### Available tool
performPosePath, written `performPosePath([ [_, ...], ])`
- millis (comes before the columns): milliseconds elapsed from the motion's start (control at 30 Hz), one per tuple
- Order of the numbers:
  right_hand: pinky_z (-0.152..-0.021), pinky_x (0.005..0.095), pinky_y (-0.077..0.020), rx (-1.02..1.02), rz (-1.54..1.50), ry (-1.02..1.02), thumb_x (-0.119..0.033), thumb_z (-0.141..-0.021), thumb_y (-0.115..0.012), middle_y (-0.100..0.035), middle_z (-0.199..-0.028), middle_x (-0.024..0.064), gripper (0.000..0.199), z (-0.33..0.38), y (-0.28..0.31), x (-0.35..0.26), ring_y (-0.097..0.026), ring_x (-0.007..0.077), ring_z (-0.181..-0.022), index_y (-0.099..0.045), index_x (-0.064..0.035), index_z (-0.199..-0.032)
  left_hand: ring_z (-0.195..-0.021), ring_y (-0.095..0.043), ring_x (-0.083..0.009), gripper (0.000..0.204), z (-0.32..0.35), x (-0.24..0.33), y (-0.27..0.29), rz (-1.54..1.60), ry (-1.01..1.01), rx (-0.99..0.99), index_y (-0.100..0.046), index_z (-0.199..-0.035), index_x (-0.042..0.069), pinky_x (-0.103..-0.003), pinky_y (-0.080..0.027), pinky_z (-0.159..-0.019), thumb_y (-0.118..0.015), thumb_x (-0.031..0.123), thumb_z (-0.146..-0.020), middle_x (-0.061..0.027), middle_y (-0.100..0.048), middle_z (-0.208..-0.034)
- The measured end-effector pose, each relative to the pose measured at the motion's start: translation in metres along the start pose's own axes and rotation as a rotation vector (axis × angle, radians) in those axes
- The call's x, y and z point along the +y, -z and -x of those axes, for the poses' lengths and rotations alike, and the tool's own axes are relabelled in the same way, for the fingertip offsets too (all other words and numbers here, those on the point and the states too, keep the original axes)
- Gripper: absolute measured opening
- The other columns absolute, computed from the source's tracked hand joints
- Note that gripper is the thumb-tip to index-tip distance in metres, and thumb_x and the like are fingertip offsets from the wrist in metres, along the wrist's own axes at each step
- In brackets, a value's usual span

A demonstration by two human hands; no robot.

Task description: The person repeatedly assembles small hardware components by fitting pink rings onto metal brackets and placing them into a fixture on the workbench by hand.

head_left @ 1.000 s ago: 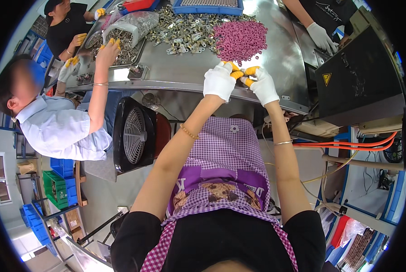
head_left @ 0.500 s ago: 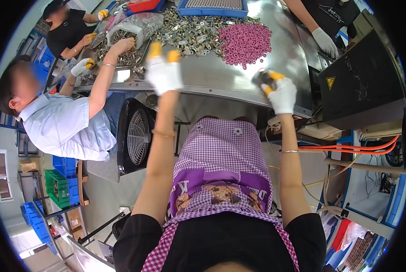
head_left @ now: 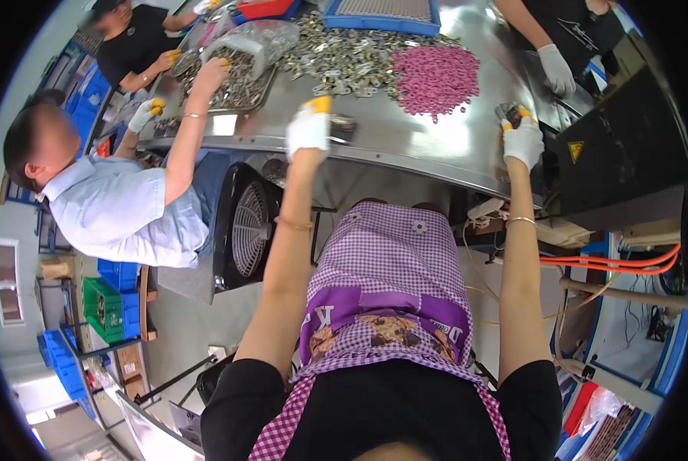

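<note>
My left hand [head_left: 308, 132], in a white glove with yellow fingertips, is over the near edge of the metal table [head_left: 374, 132]; motion blur hides its grip. Just right of it lies a dark, shiny piece [head_left: 345, 128], too blurred to name. At the table's right end my right hand [head_left: 523, 141], gloved alike, has its fingers closed around a dark metallic piece [head_left: 507, 113] of unclear kind. Beyond my hands a heap of pink rings [head_left: 436, 79] adjoins a wide spread of small metal parts [head_left: 344, 61].
A blue tray [head_left: 382, 21] stands at the back. To the left, a seated person in a light shirt [head_left: 121, 203] works at a metal-part tray [head_left: 255, 98], beside a black fan [head_left: 245, 223]. A co-worker's gloved hand [head_left: 557, 71] and a black cabinet [head_left: 620, 146] are at right.
My right hand has moved right and farther onto the table with the dark metallic piece. My left hand has come slightly right and nearer to me. The whole view has shifted a little.
</note>
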State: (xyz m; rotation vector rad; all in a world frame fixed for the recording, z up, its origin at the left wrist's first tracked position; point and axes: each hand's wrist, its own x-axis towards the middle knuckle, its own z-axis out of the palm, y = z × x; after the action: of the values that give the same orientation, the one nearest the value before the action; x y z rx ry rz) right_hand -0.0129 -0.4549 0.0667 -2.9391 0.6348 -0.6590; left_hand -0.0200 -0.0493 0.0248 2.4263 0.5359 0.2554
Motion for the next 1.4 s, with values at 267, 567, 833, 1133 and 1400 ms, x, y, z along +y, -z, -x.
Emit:
performPosePath([
  [267, -0.078, 0.0388, -0.0510, -0.033, -0.040, -0.032, -0.037, -0.083, -0.064, -0.064, -0.103, 0.0117, 0.042, -0.002, -0.002, -0.003, -0.063, 0.0305, -0.087, -0.062, -0.0104, -0.116, -0.086, -0.064, -0.0297, 0.032, 0.005, 0.082, -0.012, -0.360, -0.325, 0.070, -0.065, -0.108, 0.019, -0.041, -0.050, -0.077, -0.062, 0.039, -0.084, -0.0130, -0.066, -0.097],
  [567, -0.077, 0.0379, -0.0512, -0.022, -0.042, -0.030, -0.038, -0.082, -0.065, -0.063, -0.103, 0.0115, 0.043, 0.000, -0.003, 0.001, -0.064, 0.0299, -0.086, -0.062, -0.0111, -0.116, -0.078, -0.065, -0.0286, 0.024, 0.005, 0.090, -0.011, -0.465, -0.349, 0.095, -0.066, -0.099, 0.018, -0.040, -0.050, -0.072, -0.063, 0.035, -0.083, -0.0109, -0.066, -0.093],
  [833, -0.078, 0.0379, -0.0510, -0.019, 0.000, -0.018, -0.036, -0.083, -0.064, -0.062, -0.107, 0.0126, 0.045, -0.007, -0.004, 0.000, -0.063, 0.0288, -0.088, -0.059, -0.0123, -0.121, -0.070, -0.063, -0.0296, 0.022, 0.061, 0.066, -0.040, -0.093, -0.468, 0.190, -0.068, -0.094, 0.014, -0.039, -0.049, -0.065, -0.066, 0.030, -0.080, -0.0070, -0.066, -0.090],
  [1133, -0.077, 0.0358, -0.0493, -0.137, -0.471, 0.015, -0.031, -0.083, -0.064, -0.064, -0.105, 0.0115, 0.045, 0.009, -0.027, -0.016, -0.062, 0.0284, -0.085, -0.060, -0.0124, -0.124, -0.059, -0.056, -0.0289, 0.017, 0.074, 0.057, -0.058, 0.020, -0.566, 0.370, -0.068, -0.085, 0.012, -0.040, -0.046, -0.057, -0.065, 0.028, -0.080, -0.0089, -0.063, -0.085],
  [1400, -0.071, 0.0334, -0.0489, -0.259, -0.352, 0.201, -0.025, -0.083, -0.065, -0.068, -0.093, 0.0080, 0.028, 0.013, -0.006, -0.057, -0.061, 0.0246, -0.075, -0.069, -0.0046, -0.102, -0.059, -0.056, -0.0268, 0.018, 0.071, 0.057, -0.062, -0.074, -0.555, 0.378, -0.070, -0.090, 0.014, -0.038, -0.046, -0.058, -0.066, 0.028, -0.078, -0.0065, -0.063, -0.085],
])
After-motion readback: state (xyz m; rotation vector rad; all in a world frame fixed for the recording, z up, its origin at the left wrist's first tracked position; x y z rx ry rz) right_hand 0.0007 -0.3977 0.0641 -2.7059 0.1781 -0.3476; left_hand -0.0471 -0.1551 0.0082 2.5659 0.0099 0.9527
